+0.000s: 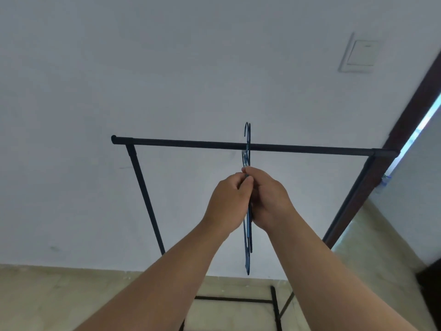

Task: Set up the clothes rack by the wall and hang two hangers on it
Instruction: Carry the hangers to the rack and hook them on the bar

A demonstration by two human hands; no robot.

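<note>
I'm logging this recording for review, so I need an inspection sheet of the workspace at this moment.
Surface: beige floor, bare where visible.
Job's things: black clothes rack standing against the white wall; blue hangers held together edge-on, hooks up at the top bar, whether hooked on yet unclear.
Clutter: nothing seen.
Grippers: left hand and right hand both closed on the hangers.
Cables: nothing seen.
Surroundings: wall switch upper right; dark door frame at right.
</note>
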